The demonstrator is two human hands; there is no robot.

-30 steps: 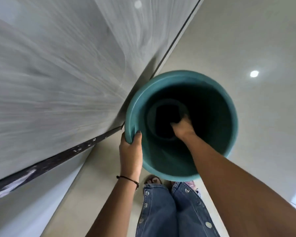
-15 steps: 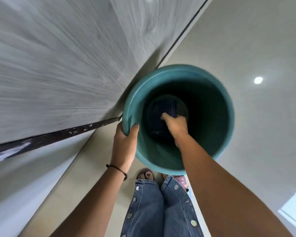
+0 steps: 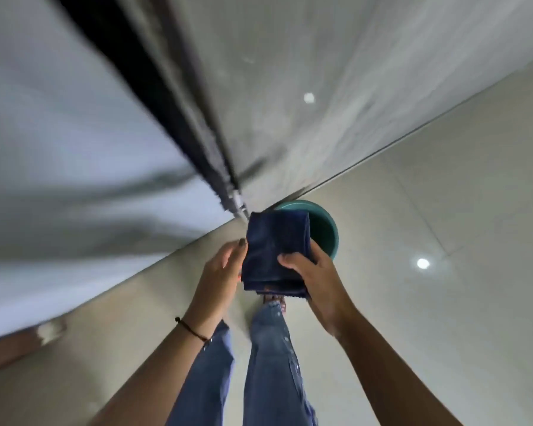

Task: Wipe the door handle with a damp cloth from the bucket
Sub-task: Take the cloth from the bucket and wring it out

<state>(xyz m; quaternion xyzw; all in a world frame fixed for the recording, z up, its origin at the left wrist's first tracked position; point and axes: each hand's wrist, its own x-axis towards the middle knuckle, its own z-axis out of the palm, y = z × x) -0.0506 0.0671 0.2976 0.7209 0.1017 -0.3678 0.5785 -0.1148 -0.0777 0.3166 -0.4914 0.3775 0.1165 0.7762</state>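
Note:
A folded dark blue cloth (image 3: 274, 250) is held up in front of me, above the floor. My right hand (image 3: 317, 278) grips its lower right part, thumb on the front. My left hand (image 3: 223, 265) touches the cloth's left edge with its fingertips, fingers loosely spread. The teal bucket (image 3: 323, 229) stands on the floor below, mostly hidden behind the cloth. No door handle shows in this blurred view.
A grey wall or door panel (image 3: 290, 87) with a dark vertical edge (image 3: 179, 118) rises ahead and to the left. Pale glossy floor tiles (image 3: 443, 272) lie to the right, with light reflections. My jeans-clad legs (image 3: 271, 364) are below.
My right hand lifted the cloth out of the bucket. My left hand let go of the bucket rim and came to the cloth. The bucket now looks much smaller and farther away.

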